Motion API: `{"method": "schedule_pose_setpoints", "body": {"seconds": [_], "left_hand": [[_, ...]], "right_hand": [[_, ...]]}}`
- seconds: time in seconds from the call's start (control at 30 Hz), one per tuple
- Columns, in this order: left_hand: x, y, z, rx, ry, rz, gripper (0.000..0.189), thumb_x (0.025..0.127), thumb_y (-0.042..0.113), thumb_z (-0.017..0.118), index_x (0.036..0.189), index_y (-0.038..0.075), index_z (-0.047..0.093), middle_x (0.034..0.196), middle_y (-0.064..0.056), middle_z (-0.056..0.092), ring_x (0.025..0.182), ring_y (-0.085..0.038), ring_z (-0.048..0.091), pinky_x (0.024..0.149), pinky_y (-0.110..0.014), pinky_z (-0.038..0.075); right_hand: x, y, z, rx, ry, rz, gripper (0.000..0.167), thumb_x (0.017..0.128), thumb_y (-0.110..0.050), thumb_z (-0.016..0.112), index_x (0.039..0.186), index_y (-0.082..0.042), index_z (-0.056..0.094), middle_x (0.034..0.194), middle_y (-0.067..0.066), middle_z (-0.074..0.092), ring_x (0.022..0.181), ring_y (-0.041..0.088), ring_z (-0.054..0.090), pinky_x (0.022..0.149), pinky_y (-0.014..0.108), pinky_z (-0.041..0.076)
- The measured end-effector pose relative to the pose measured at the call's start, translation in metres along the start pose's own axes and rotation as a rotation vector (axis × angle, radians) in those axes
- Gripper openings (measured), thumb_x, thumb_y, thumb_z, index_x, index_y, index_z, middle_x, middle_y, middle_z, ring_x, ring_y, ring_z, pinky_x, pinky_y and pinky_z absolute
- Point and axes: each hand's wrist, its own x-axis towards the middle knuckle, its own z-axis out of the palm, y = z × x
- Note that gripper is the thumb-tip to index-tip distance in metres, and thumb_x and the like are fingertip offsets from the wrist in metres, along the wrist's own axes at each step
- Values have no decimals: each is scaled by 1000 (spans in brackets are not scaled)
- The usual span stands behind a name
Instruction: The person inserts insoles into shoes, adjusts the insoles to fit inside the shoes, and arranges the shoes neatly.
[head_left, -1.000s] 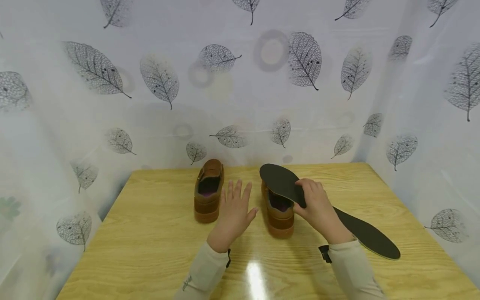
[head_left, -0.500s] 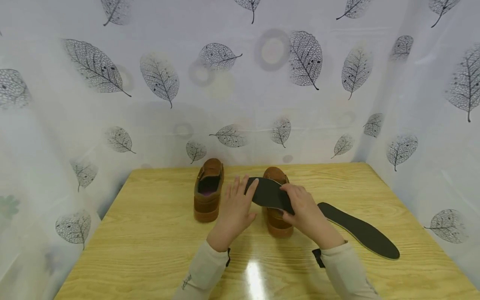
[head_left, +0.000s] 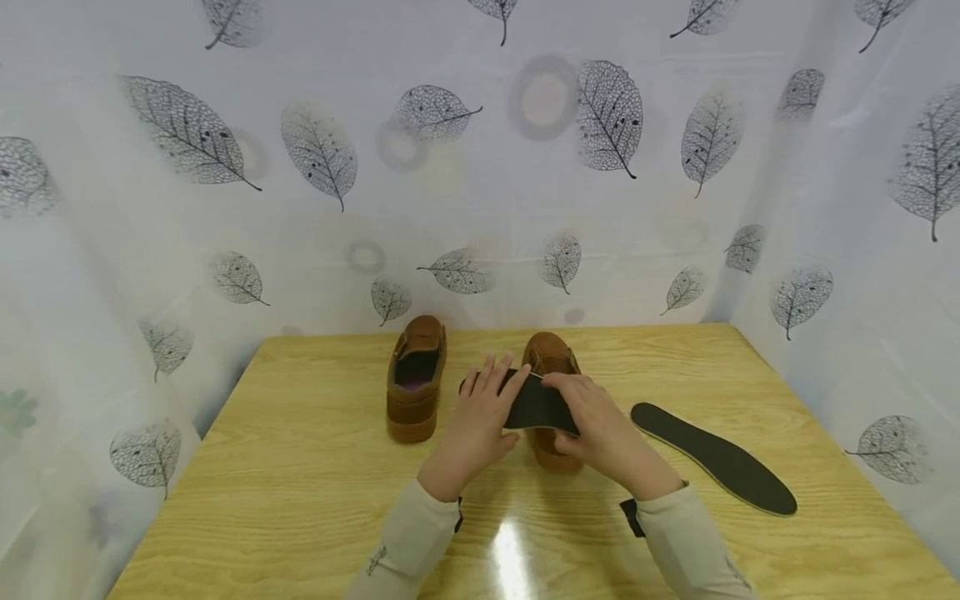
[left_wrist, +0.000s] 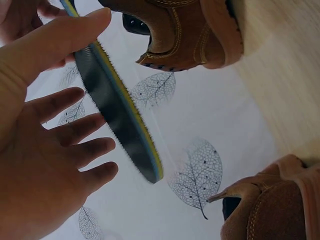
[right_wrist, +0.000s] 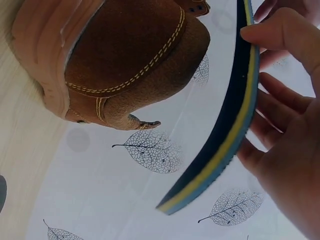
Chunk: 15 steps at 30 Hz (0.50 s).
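A dark insole (head_left: 540,406) with a yellow and blue edge is held above the right brown shoe (head_left: 550,354), partly covering its opening. My right hand (head_left: 603,429) pinches it, with the thumb on its edge in the right wrist view. My left hand (head_left: 472,429) holds its other part, fingers fairly straight across the dark face and thumb over the edge in the left wrist view. One end of the insole (left_wrist: 142,162) hangs free past the left fingers. The left brown shoe (head_left: 412,408) stands upright beside the left hand, its opening uncovered.
A second dark insole (head_left: 716,460) lies flat on the wooden table (head_left: 300,500) to the right of the right hand. A white curtain (head_left: 487,192) with printed leaves hangs behind the table and along both sides.
The insole has come down and left from over the right shoe towards my left hand, which now holds it too. My right hand has moved left with it. Both shoes stay put.
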Motion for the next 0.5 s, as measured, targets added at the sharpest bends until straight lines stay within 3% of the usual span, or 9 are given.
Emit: {"method": "schedule_pose_setpoints", "body": {"seconds": [0.33, 0.5], "left_hand": [[0, -1, 6, 14, 114, 41, 88, 71, 21, 87, 144, 10, 39, 141, -16, 43, 133, -34, 39, 111, -49, 27], [0, 0, 7, 30, 182, 77, 81, 69, 21, 88, 136, 6, 45, 128, -14, 49, 117, -30, 51, 107, -48, 34]], "right_hand": [[-2, 2, 1, -22, 24, -53, 70, 70, -2, 80, 132, -4, 46, 128, 12, 55, 118, 29, 51, 96, 49, 43], [-3, 0, 5, -140, 62, -22, 76, 70, -18, 86, 133, 1, 48, 126, 19, 54, 116, 35, 51, 94, 54, 43]]}}
